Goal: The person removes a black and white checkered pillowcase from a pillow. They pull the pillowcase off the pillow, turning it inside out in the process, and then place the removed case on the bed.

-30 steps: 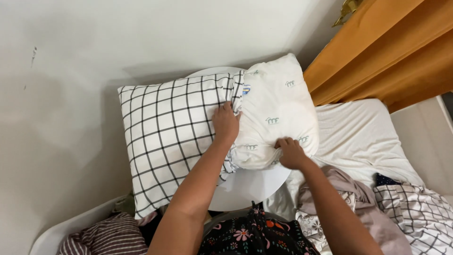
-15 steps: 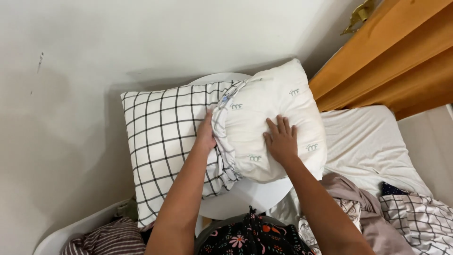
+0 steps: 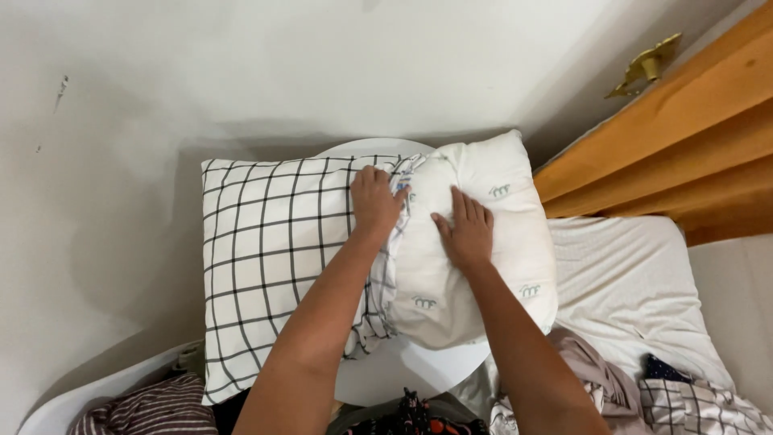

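Note:
A white pillow [image 3: 491, 242] with small green prints sticks halfway out of a white pillowcase with a black grid pattern [image 3: 274, 258]. My left hand [image 3: 375, 201] grips the bunched open edge of the pillowcase where it meets the pillow. My right hand [image 3: 465, 229] lies flat on the pillow's bare part, fingers spread, pressing down. Pillow and case rest on a round white table top [image 3: 403, 374] against the wall.
A wooden door or panel [image 3: 668, 137] with a brass fitting [image 3: 644, 68] stands at the right. A white sheet [image 3: 628, 290] lies below it. Striped cloth [image 3: 145, 407], checked cloth [image 3: 700, 407] and floral fabric [image 3: 419, 419] lie at the bottom edge.
My left hand has slid up to the pillowcase's open edge, pulling it further over the pillow. My right hand moved up the pillow and flattened on it.

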